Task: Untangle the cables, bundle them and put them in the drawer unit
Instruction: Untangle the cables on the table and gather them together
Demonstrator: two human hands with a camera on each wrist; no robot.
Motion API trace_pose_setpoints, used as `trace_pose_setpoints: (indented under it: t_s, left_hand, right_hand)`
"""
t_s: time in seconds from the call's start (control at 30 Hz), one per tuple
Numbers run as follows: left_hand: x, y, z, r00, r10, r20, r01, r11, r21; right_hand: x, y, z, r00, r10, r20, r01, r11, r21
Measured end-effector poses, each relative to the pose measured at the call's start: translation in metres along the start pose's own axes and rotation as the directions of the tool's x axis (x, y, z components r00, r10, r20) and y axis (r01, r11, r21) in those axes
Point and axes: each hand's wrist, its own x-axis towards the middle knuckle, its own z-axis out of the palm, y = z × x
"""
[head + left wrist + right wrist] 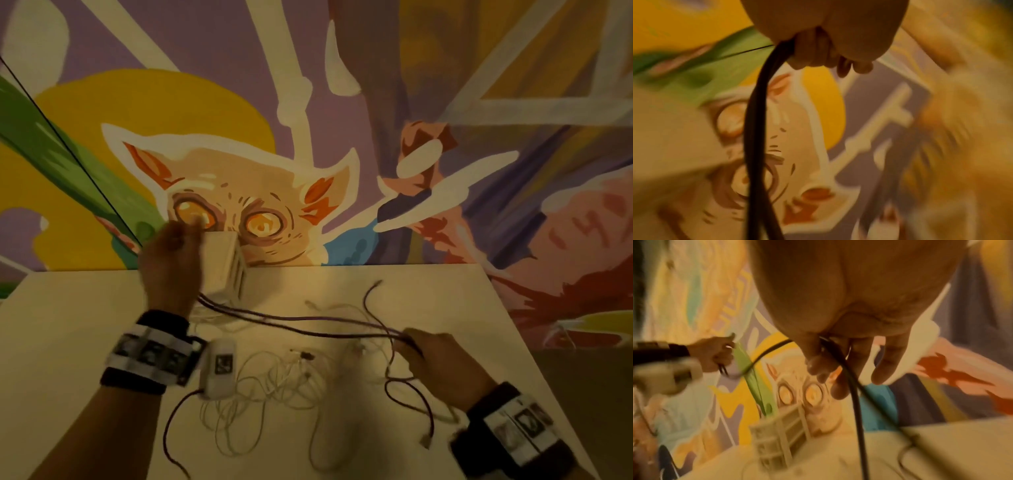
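Observation:
A dark purple cable (308, 322) stretches in several strands above the white table (85, 325). My left hand (171, 260) is raised near the drawer unit and grips one end of the strands (756, 113). My right hand (442, 356) pinches the other end low over the table; the cable (855, 402) runs between its fingers (885, 363). The cable's loose tail (421, 407) curls on the table by my right wrist. A tangle of thin white cables (274, 380) lies under the stretched strands. The small white drawer unit (226, 263) stands at the table's far edge against the wall.
A painted mural covers the wall (308, 102) behind the table. The table's right edge (534, 359) drops off close beside my right hand. A thin dark cord (174, 428) hangs from the camera on my left wrist.

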Motion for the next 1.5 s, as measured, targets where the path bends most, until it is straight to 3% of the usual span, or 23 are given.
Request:
trace_pose_setpoints:
  t_s: [0.03, 0.07, 0.1, 0.13, 0.17, 0.2, 0.27, 0.37, 0.43, 0.47, 0.53, 0.6, 0.73, 0.83, 0.9, 0.97, 1.1, 1.17, 1.27, 1.33, 1.4, 1.47, 1.5]
  left_hand:
    - [-0.019, 0.012, 0.011, 0.969, 0.068, 0.239, -0.085, 0.994, 0.063]
    - [-0.041, 0.023, 0.023, 0.859, 0.081, 0.506, -0.120, 0.992, 0.045]
    - [-0.065, 0.033, 0.035, 0.703, 0.078, 0.707, -0.140, 0.990, 0.029]
    - [-0.087, 0.037, 0.047, 0.557, 0.111, 0.823, -0.193, 0.981, -0.001]
    - [-0.103, 0.037, 0.059, 0.509, 0.158, 0.846, -0.275, 0.961, -0.014]
    - [-0.110, 0.038, 0.067, 0.538, 0.178, 0.824, -0.285, 0.958, -0.021]
    - [-0.098, 0.035, 0.068, 0.675, 0.147, 0.723, -0.148, 0.987, -0.062]
    - [-0.053, 0.035, 0.046, 0.841, 0.144, 0.521, -0.123, 0.990, -0.075]
    - [-0.022, 0.033, 0.026, 0.946, 0.052, 0.319, 0.010, 0.982, -0.188]
    - [-0.010, 0.035, 0.015, 0.973, -0.034, 0.228, 0.106, 0.943, -0.315]
    - [0.006, 0.033, -0.002, 0.976, -0.196, 0.094, 0.215, 0.809, -0.547]
    - [0.013, 0.031, -0.014, 0.957, -0.288, 0.028, 0.238, 0.727, -0.644]
    - [0.017, 0.019, -0.024, 0.948, -0.315, -0.047, 0.203, 0.711, -0.673]
    - [0.016, 0.006, -0.026, 0.935, -0.349, -0.066, 0.204, 0.679, -0.706]
    - [0.014, -0.004, -0.025, 0.923, -0.383, -0.048, 0.236, 0.658, -0.715]
    - [0.009, -0.014, -0.020, 0.916, -0.400, -0.024, 0.274, 0.669, -0.691]
    - [-0.002, -0.026, -0.010, 0.923, -0.383, -0.029, 0.269, 0.699, -0.663]
    - [-0.002, -0.033, -0.011, 0.916, -0.399, -0.038, 0.280, 0.705, -0.652]
    - [-0.004, -0.041, -0.009, 0.952, -0.305, -0.031, 0.235, 0.790, -0.566]
    - [-0.012, -0.043, -0.002, 0.974, -0.222, 0.035, 0.216, 0.879, -0.425]
    - [-0.027, -0.044, 0.010, 0.980, -0.121, 0.157, 0.148, 0.972, -0.180]
    - [-0.046, -0.046, 0.023, 0.937, -0.045, 0.345, 0.002, 0.992, 0.125]
    - [-0.055, -0.048, 0.028, 0.889, -0.031, 0.457, -0.054, 0.984, 0.171]
  right_hand:
    - [0.005, -0.014, -0.007, 0.998, -0.054, -0.036, 0.054, 0.999, -0.001]
    - [0.012, -0.029, -0.012, 0.992, -0.110, -0.068, 0.111, 0.994, 0.001]
    - [0.017, -0.046, -0.018, 0.982, -0.163, -0.093, 0.164, 0.986, 0.005]
    - [0.022, -0.061, -0.023, 0.972, -0.206, -0.112, 0.208, 0.978, 0.004]
    - [0.025, -0.073, -0.029, 0.960, -0.244, -0.133, 0.246, 0.969, -0.003]
    - [0.028, -0.082, -0.035, 0.949, -0.273, -0.161, 0.273, 0.962, -0.018]
    - [0.033, -0.083, -0.044, 0.939, -0.269, -0.213, 0.268, 0.963, -0.037]
    - [0.039, -0.056, -0.045, 0.979, -0.121, -0.162, 0.114, 0.992, -0.053]
    - [0.040, -0.032, -0.036, 0.995, -0.025, -0.092, 0.013, 0.992, -0.122]
    - [0.040, -0.022, -0.031, 0.998, 0.014, -0.069, -0.024, 0.988, -0.151]
    - [0.038, -0.008, -0.023, 0.997, 0.064, -0.053, -0.071, 0.987, -0.147]
    - [0.036, -0.001, -0.020, 0.995, 0.073, -0.069, -0.078, 0.994, -0.078]
    - [0.026, 0.001, -0.024, 0.963, 0.031, -0.268, -0.018, 0.999, 0.050]
    - [0.008, 0.005, -0.035, 0.872, 0.043, -0.488, 0.030, 0.990, 0.140]
    - [-0.008, 0.015, -0.036, 0.858, 0.066, -0.510, 0.027, 0.985, 0.173]
    - [-0.026, 0.030, -0.032, 0.878, 0.073, -0.473, -0.006, 0.990, 0.141]
    - [-0.063, 0.053, -0.026, 0.853, 0.208, -0.478, -0.145, 0.976, 0.164]
    - [-0.074, 0.062, -0.019, 0.870, 0.260, -0.420, -0.232, 0.966, 0.116]
    - [-0.081, 0.071, -0.010, 0.861, 0.345, -0.373, -0.285, 0.936, 0.206]
    - [-0.078, 0.064, -0.013, 0.790, 0.424, -0.443, -0.237, 0.878, 0.416]
    - [-0.067, 0.051, -0.018, 0.719, 0.455, -0.525, -0.062, 0.795, 0.604]
    - [-0.056, 0.031, -0.028, 0.737, 0.405, -0.541, 0.203, 0.631, 0.749]
    - [-0.051, 0.024, -0.035, 0.769, 0.358, -0.529, 0.316, 0.507, 0.802]
